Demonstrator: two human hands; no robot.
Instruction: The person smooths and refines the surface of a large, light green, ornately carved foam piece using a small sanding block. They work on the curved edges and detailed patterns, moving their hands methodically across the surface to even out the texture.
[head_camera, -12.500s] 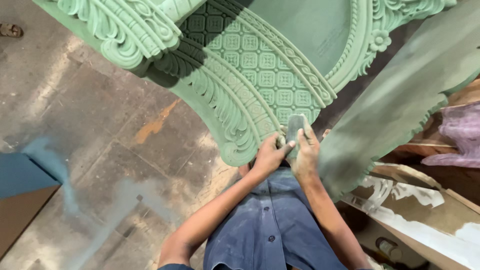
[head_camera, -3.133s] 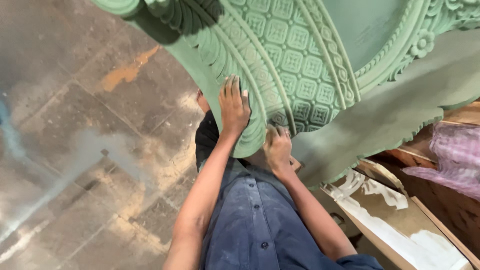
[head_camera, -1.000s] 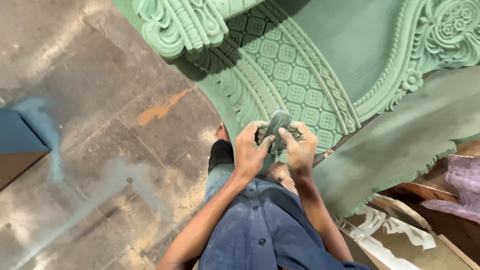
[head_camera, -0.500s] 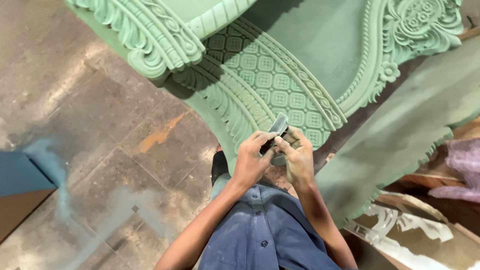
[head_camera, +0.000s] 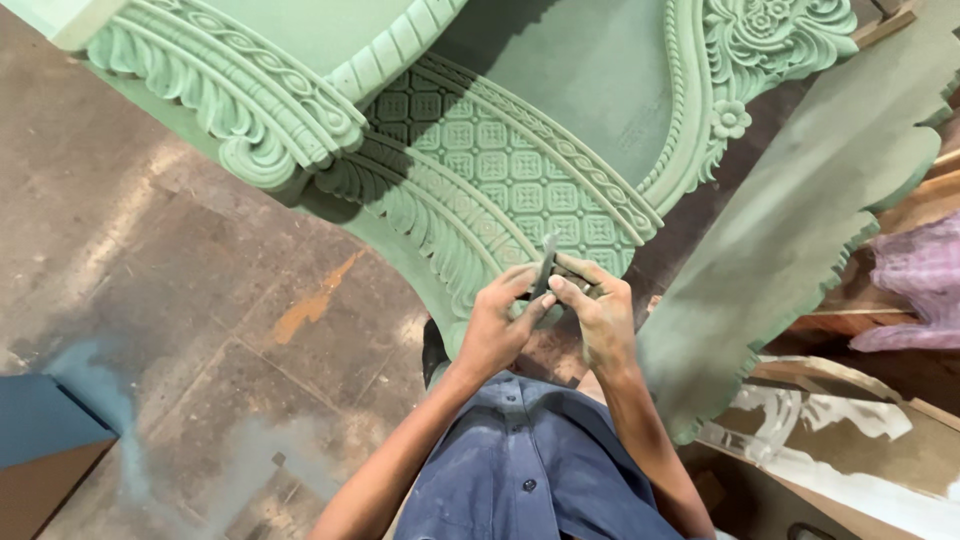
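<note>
Hands meet over a small grey sheet of abrasive paper (head_camera: 545, 268), pinched edge-up between the fingertips of the left hand (head_camera: 495, 330) and the right hand (head_camera: 598, 315), both closed around it. The sheet sits just in front of the lower rim of a green carved panel (head_camera: 480, 170) with a lattice of square rosettes and scrolled borders. A scalloped green board (head_camera: 800, 230) leans to the right. Below lie a dusty concrete floor (head_camera: 180, 300) and the person's blue shirt (head_camera: 530, 470).
</note>
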